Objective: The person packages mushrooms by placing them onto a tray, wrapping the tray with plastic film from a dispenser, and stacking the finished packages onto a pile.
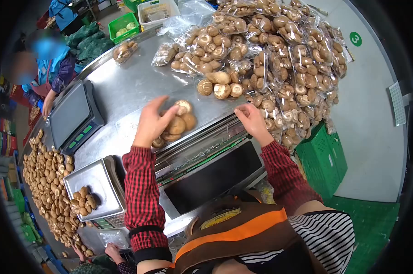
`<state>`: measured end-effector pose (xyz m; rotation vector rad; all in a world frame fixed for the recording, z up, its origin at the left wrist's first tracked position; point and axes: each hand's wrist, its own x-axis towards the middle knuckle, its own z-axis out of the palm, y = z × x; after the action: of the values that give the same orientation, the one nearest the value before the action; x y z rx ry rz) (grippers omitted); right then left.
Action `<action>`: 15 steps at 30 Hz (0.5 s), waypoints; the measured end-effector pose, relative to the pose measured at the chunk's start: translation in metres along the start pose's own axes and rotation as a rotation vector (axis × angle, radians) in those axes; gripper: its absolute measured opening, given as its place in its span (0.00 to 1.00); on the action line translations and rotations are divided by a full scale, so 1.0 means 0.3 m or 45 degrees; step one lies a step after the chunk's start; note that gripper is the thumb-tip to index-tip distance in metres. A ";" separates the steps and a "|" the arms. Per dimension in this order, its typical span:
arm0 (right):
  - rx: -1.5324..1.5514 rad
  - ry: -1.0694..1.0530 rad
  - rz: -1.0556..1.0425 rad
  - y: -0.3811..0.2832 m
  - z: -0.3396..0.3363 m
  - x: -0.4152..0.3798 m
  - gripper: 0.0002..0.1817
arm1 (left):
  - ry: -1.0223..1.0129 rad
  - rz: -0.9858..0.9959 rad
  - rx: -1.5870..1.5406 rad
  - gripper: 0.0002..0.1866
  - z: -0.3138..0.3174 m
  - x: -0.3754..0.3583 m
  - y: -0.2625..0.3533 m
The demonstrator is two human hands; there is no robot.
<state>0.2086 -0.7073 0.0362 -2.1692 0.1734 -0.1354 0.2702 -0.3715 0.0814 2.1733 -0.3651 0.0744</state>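
My left hand (153, 122) is over the steel table with thumb and fingers apart. Right beside it lies a small heap of brown shiitake mushrooms (177, 124), partly covered by the hand. Over to the right, my right hand (253, 121) has its thumb and fingertips drawn together at the table's front edge; I cannot tell what is between them. Just beyond that hand, a few mushrooms (221, 91) sit beside the bagged pile. Below both hands runs a long metal bar with a green strip (202, 157), and in front of it a flat black panel (213, 178).
Clear bags of mushrooms (284, 59) are heaped at the back right. Scales stand at the left, one dark-topped (72, 109), another with a steel pan (88, 176) holding mushrooms. Loose mushrooms (49, 182) cover the far left. A green crate (323, 157) stands right; other people work left.
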 end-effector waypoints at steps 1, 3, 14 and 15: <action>0.011 -0.007 -0.005 -0.008 -0.023 -0.020 0.14 | 0.198 0.064 -0.009 0.23 -0.017 -0.040 0.012; -0.544 -0.092 -0.134 -0.017 -0.046 -0.063 0.16 | 0.470 -0.116 -0.121 0.15 -0.071 -0.177 0.020; -0.284 -0.378 -0.041 -0.063 0.121 -0.110 0.20 | 0.339 -0.794 0.467 0.24 0.022 -0.564 -0.011; 0.121 -0.492 0.153 -0.041 0.100 -0.095 0.20 | 0.367 -0.892 0.081 0.23 0.017 -0.568 -0.012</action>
<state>0.1863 -0.6711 0.0283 -2.0401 0.0724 0.3361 0.1080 -0.3340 0.0439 2.1953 0.5709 0.0050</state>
